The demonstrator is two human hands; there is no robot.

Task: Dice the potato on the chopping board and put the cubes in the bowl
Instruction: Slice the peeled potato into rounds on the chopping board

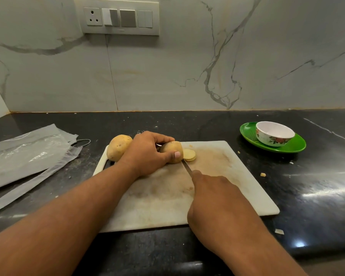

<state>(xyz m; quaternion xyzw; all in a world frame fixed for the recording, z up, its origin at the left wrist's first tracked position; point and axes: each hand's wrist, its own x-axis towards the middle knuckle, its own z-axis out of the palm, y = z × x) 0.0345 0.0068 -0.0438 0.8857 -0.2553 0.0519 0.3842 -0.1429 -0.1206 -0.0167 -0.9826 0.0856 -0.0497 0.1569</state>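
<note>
On the stained white chopping board [217, 176], my left hand [145, 154] grips a yellow-brown potato [172, 149] lying on its side. My right hand [215, 196] holds a knife [187, 167]; its thin blade points at the potato's cut end, and the handle is hidden inside my fist. Right of the blade lie two or three round slices [189, 154], stacked. A second, whole potato [119, 147] rests at the board's far left corner. The white bowl [274, 135] with a flower pattern stands empty on a green plate [287, 148] at the right.
Grey plastic bags [28, 156] and a face mask loop lie on the black counter to the left. Small potato scraps [263, 174] dot the counter right of the board. A marble wall with a switch panel [118, 16] rises behind.
</note>
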